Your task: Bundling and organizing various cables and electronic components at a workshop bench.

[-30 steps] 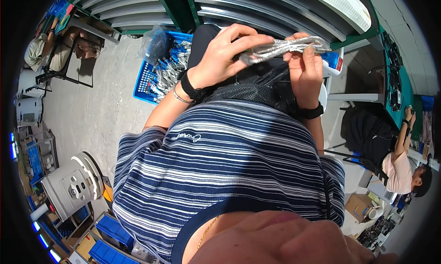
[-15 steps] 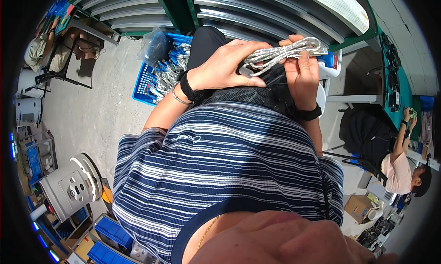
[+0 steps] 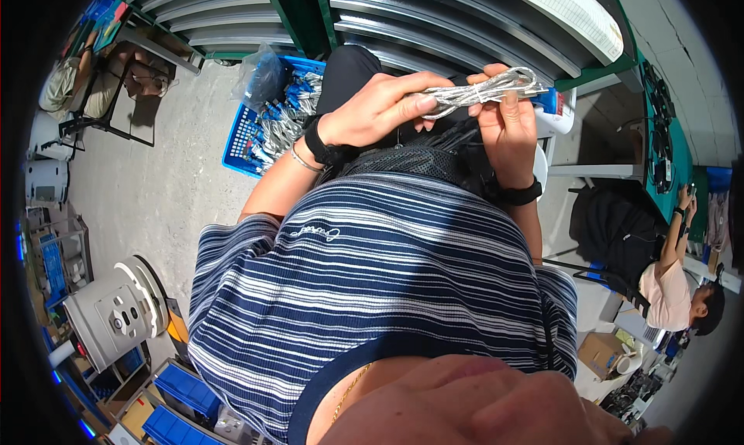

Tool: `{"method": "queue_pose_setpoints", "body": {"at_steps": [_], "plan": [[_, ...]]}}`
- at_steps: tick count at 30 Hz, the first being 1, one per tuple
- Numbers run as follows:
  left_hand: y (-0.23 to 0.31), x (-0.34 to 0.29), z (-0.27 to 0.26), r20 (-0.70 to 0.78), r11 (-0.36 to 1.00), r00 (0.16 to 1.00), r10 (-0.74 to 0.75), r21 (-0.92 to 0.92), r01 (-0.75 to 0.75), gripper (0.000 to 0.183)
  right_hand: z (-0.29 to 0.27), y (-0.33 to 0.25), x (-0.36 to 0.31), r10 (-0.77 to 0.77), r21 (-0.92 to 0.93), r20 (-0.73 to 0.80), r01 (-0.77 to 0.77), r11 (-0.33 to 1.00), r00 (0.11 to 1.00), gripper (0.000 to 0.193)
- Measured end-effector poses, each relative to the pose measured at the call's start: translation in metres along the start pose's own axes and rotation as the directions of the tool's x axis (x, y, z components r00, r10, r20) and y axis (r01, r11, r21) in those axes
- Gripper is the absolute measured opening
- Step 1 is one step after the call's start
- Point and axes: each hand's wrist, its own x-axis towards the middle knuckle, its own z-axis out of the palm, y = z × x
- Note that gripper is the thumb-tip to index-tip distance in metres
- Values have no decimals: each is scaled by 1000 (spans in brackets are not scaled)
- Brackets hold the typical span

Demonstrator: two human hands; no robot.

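Note:
A coiled silver-grey cable (image 3: pixel 482 93), tied round its middle, lies lengthwise between my two hands above my lap. My left hand (image 3: pixel 391 104) pinches the bundle's left end between thumb and fingers. Near the looped right end, my right hand (image 3: pixel 508 123) grips it with thumb and fingertips. Part of the cable's left end is hidden by my left fingers. Beside my left knee stands a blue plastic basket (image 3: pixel 243 139) filled with many similar grey cables (image 3: pixel 280 123) with blue ends.
A clear plastic bag (image 3: pixel 260 79) sits on the basket's far left corner. Grey slatted metal panels (image 3: pixel 457 27) rise just ahead. To the right is a green-topped table (image 3: pixel 673 147), where another person (image 3: pixel 666 290) sits. A grey drum-shaped container (image 3: pixel 108 313) stands at left.
My left hand has closed on the cable's left end, its thumb moving up onto the bundle. The cable now looks narrower and straighter. My right hand keeps its hold.

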Motion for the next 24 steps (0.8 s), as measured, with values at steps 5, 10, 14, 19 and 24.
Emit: {"method": "queue_pose_setpoints", "body": {"at_steps": [5,10,14,19,24], "plan": [[-8,2,-5,137,896,985,-108,-417,156,42,0,2,1,77,126,4,-77,989,997,38],[-16,4,-4,149,874,983,-112,-455,168,48,2,6,3,59,57,-67,-56,997,996,37],[-20,5,-4,144,889,983,-115,-427,166,51,-1,6,3,48,46,-67,-45,998,997,37],[-21,3,-4,142,872,987,-72,-473,131,49,4,3,1,49,34,-54,-47,998,997,38],[-13,2,-3,145,933,968,-207,-267,240,38,4,0,-1,33,62,-3,-32,998,999,38]]}}
